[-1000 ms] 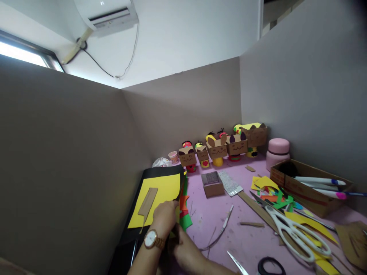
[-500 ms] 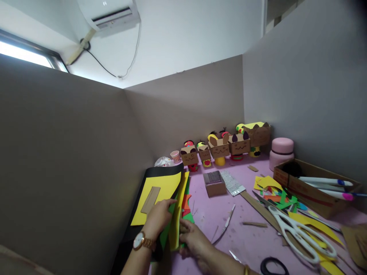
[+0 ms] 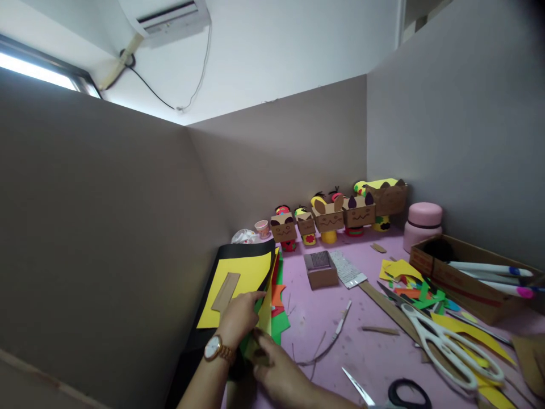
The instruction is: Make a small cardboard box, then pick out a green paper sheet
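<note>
My left hand [image 3: 239, 319], a watch on its wrist, lies over the right edge of a stack of coloured paper. Its fingers grip the lifted edge of the upper sheets, a black sheet [image 3: 251, 250] and a yellow sheet [image 3: 251, 272]. A cardboard strip [image 3: 225, 291] rests on the yellow sheet. Closer to me, my right hand [image 3: 283, 372] has its thumb and fingers closed at the near edge of the lower sheets; its fingertips are partly in shadow. Green paper [image 3: 280, 325] and orange paper [image 3: 277, 295] stick out of the stack's right side.
White-handled scissors [image 3: 447, 346], black-handled scissors [image 3: 409, 395] and paper scraps [image 3: 419, 292] lie at right. A pen box [image 3: 472, 289] and pink flask [image 3: 423, 227] stand behind. A small cardboard box [image 3: 321, 271] sits mid-table. Cardboard animal figures [image 3: 327, 218] line the back.
My right hand has moved slightly left and in toward the sheets. The yellow sheet it was beside has swung left. The view has shifted slightly, showing more of the black-handled scissors.
</note>
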Demonstrator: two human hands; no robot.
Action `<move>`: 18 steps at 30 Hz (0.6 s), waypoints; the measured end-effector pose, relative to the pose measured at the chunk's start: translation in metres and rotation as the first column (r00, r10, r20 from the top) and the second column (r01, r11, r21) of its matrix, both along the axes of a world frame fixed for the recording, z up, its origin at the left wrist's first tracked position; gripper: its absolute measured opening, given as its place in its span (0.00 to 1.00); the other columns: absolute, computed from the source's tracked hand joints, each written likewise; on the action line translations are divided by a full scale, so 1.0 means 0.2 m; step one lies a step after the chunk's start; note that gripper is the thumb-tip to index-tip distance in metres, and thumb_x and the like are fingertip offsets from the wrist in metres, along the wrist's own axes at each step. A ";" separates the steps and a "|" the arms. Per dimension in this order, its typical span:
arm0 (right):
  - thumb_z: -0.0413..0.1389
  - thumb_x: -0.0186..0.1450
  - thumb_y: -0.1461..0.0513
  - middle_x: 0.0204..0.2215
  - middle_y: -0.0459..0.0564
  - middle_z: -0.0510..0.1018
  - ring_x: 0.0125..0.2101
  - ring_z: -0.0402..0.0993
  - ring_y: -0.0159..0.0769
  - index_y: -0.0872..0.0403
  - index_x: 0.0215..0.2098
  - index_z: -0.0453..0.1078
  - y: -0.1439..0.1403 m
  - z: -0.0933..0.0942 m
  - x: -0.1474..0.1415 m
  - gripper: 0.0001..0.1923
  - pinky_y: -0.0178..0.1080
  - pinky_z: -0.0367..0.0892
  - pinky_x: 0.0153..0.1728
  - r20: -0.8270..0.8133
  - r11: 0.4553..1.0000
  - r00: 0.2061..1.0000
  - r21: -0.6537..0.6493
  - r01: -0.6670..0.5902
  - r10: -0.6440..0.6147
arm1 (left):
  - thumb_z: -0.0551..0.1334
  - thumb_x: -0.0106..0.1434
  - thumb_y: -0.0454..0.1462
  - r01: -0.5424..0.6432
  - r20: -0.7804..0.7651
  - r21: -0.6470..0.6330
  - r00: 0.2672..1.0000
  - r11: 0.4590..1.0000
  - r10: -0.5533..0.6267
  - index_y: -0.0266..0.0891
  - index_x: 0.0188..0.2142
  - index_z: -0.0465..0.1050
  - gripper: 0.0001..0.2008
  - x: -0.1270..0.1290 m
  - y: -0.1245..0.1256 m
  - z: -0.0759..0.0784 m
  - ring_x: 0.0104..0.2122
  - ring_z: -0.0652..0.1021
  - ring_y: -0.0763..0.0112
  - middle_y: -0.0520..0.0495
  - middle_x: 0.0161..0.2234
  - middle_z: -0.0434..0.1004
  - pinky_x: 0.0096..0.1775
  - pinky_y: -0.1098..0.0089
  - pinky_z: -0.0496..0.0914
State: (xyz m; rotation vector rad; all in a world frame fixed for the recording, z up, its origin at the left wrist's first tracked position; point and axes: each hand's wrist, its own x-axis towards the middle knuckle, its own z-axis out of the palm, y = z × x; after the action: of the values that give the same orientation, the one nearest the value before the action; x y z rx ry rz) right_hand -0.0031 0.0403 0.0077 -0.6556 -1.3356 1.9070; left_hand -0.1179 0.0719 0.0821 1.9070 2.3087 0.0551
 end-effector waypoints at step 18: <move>0.51 0.67 0.58 0.33 0.46 0.75 0.25 0.72 0.29 0.57 0.44 0.66 0.23 -0.05 -0.04 0.11 0.35 0.70 0.25 0.505 0.980 0.855 -0.196 -0.024 0.122 | 0.53 0.44 0.24 0.013 0.126 0.050 0.992 0.999 -0.020 0.41 0.53 0.68 0.35 -0.04 -0.05 0.01 0.51 0.73 0.68 0.47 0.52 0.74 0.48 0.74 0.64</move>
State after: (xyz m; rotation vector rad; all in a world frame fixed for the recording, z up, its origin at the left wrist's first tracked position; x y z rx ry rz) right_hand -0.0114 0.0872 -0.0013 -1.3003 -1.5274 2.0117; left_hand -0.1265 0.0623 0.0837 1.8864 2.2282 0.2262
